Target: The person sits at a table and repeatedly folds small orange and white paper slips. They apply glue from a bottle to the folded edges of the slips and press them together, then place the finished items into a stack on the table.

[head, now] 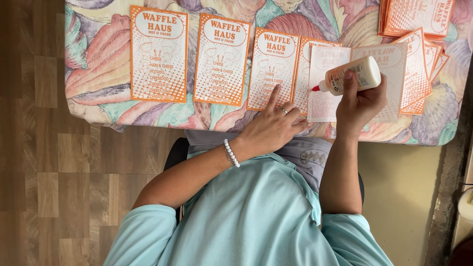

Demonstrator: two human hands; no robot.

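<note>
Right hand (358, 101) gripping glue bottle (351, 76) (red-tipped), left hand (272, 127) pressing paper sheet (272, 69)

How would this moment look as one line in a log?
left hand: pressing on orange-and-white sheet | right hand: holding glue bottle, red tip over pale sheet | stack of sheets: upper right of table

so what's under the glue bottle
A pale sheet, print showing faintly through, lies under the glue bottle in the right hand. It overlaps an orange card, hiding that card's right side.
</note>
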